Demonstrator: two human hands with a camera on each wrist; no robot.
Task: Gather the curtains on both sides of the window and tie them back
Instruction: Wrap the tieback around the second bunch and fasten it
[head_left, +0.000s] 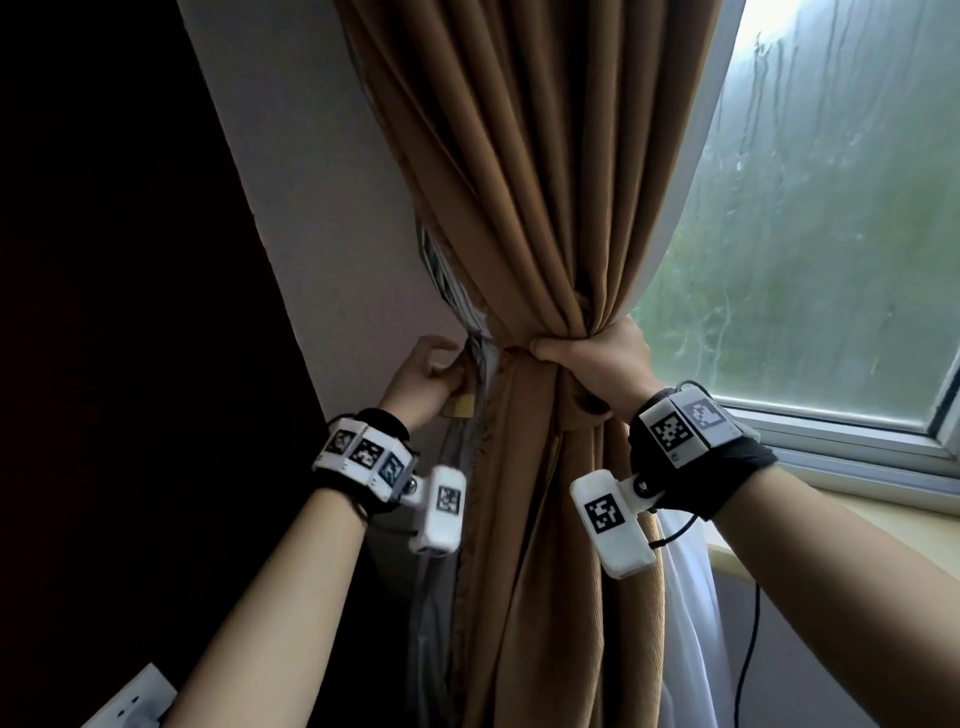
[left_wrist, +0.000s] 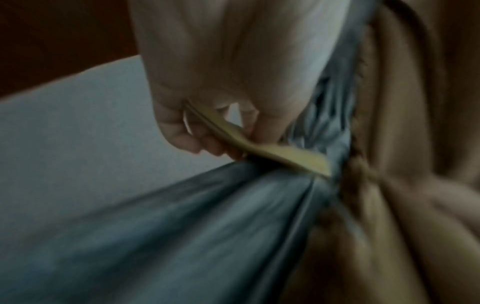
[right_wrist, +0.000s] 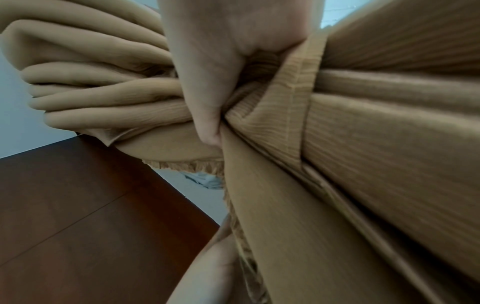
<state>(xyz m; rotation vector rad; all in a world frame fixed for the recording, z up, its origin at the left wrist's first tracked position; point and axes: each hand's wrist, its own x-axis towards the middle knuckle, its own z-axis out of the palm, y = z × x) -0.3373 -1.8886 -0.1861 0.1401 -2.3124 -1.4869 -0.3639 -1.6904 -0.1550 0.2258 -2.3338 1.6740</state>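
A tan curtain (head_left: 509, 171) hangs bunched at the window's left side, with a grey lining (head_left: 483, 364) at its left edge. My right hand (head_left: 592, 358) grips the gathered folds at the waist, thumb across the front; in the right wrist view the right hand (right_wrist: 207, 86) squeezes the tan curtain (right_wrist: 389, 123). My left hand (head_left: 431, 374) is at the wall beside the bunch and pinches a yellow tie-back strap (head_left: 460, 405). In the left wrist view the left hand (left_wrist: 207, 115) holds the strap (left_wrist: 285, 153) where it runs into the grey lining (left_wrist: 207, 226).
A rain-streaked window (head_left: 831, 208) and its sill (head_left: 857, 467) are to the right. A white sheer curtain (head_left: 685, 623) hangs below my right wrist, with a black cable (head_left: 748, 649) beside it. A dark wooden panel (head_left: 130, 312) and a wall socket (head_left: 135, 696) are on the left.
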